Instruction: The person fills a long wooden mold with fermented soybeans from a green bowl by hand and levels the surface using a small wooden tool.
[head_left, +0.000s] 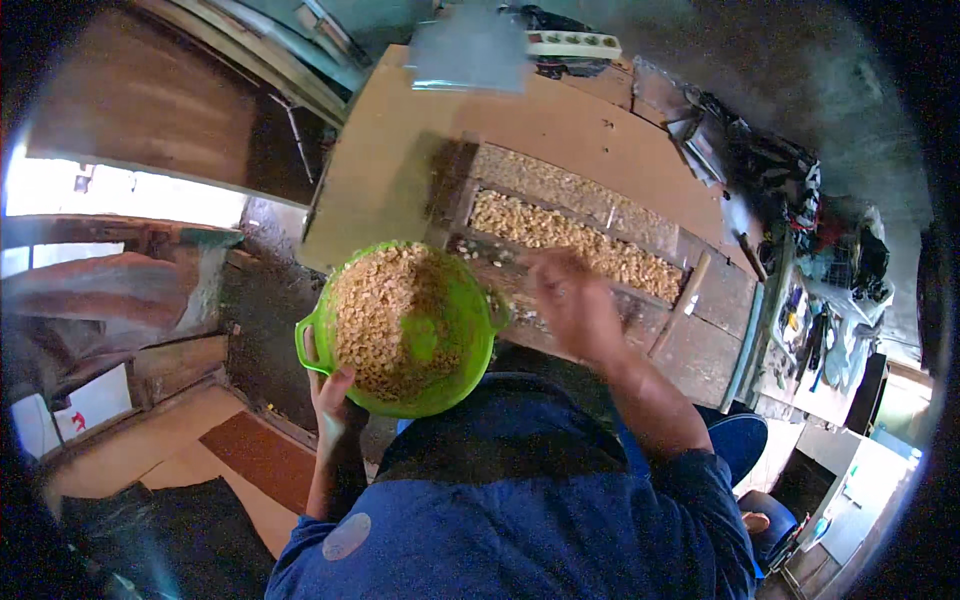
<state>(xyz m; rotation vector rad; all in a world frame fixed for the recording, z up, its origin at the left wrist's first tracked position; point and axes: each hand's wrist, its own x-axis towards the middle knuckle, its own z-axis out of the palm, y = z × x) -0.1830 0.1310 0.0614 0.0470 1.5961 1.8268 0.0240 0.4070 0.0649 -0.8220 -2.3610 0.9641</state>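
Observation:
A green plastic basin point(478, 375) with side handles tilts in front of my body at the left. Pale tan pieces that look like split nuts point(375, 300) heap against its left side. My left hand point(333, 398) is closed around its lower left rim, thumb over the edge. My right hand point(578, 305), smeared by motion, hovers at the near edge of a long wooden frame point(462, 205); whether its fingers hold anything is unclear. Loose tan pieces point(560, 235) fill a channel in the frame. Beyond them lies a flat, pressed-looking strip point(540, 175) of similar colour.
A wooden stick point(684, 303) lies across the frame's right end. At the table's point(375, 205) far edge are a stack of clear plastic sheets point(468, 55) and a white power strip point(575, 44). Bags and tools point(830, 330) clutter the right side. A blue chair point(738, 445) stands near my right.

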